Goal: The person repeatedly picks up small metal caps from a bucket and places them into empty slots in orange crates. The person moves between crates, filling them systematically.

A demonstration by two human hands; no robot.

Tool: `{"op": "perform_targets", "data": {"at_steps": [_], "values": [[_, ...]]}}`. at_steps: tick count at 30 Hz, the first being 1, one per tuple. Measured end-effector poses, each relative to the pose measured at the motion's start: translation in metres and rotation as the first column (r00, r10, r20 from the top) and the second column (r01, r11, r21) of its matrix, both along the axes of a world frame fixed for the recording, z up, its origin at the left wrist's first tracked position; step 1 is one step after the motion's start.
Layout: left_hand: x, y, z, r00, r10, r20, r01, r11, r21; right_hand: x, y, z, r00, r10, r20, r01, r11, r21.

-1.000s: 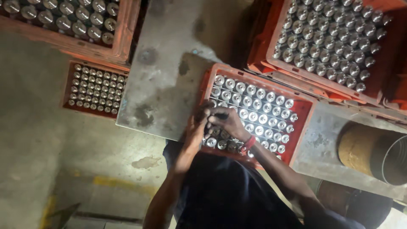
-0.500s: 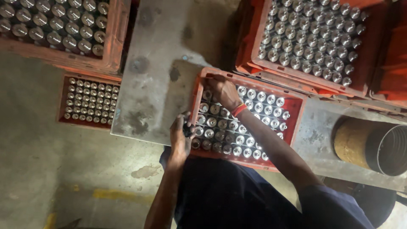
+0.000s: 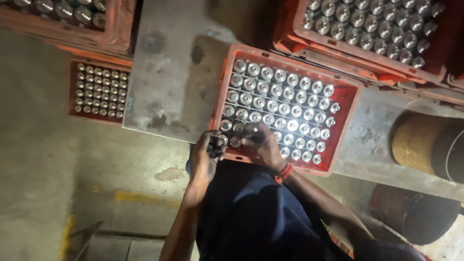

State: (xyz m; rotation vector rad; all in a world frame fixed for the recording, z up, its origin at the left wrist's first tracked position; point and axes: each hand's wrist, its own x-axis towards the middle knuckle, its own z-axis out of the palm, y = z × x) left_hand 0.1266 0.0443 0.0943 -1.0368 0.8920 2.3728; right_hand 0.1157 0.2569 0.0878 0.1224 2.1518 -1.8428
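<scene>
A red plastic crate [image 3: 346, 126] sits on a grey metal table [image 3: 164, 87], its grid filled with shiny upright metal cylinders [image 3: 285, 104]. My left hand [image 3: 205, 157] hovers at the crate's near left corner, closed around a small bunch of dark metal parts [image 3: 215, 146]. My right hand [image 3: 265, 145], with a red band at the wrist, rests over the crate's near rows. Its fingertips pinch one dark part [image 3: 251, 132] just above the cylinders. The two hands are close together, almost touching.
More red crates of cylinders stand at the back right [image 3: 367, 29], the back left [image 3: 63, 14] and lower down on the left [image 3: 99, 89]. A brown drum [image 3: 425, 145] lies at the right, with a dark drum [image 3: 411, 212] below it. Concrete floor lies at the left.
My right hand has drawn back from the crate's far left rows to the near edge, beside my left hand. The left hand has stayed at the near left corner.
</scene>
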Motion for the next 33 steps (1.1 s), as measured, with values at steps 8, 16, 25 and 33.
{"op": "perform_targets", "data": {"at_steps": [8,16,25,33], "values": [[0.007,0.004,-0.006,0.998,-0.036,-0.057,0.03,0.995,-0.095,-0.021,-0.037,0.033,0.93,0.368,-0.015,-0.312,0.809,0.499],[0.007,0.024,-0.002,0.894,-0.398,-0.207,0.321,0.89,-0.323,0.004,0.004,0.001,0.99,0.021,0.14,-0.002,0.991,-0.134],[-0.003,0.039,-0.025,0.981,-0.049,0.186,0.003,0.972,0.237,0.02,0.025,-0.002,0.905,-0.252,0.342,0.298,0.95,-0.089],[0.003,0.036,0.005,0.966,-0.221,-0.131,0.215,0.975,-0.061,-0.001,-0.001,0.034,0.988,0.142,0.066,-0.156,0.874,0.461]]}}
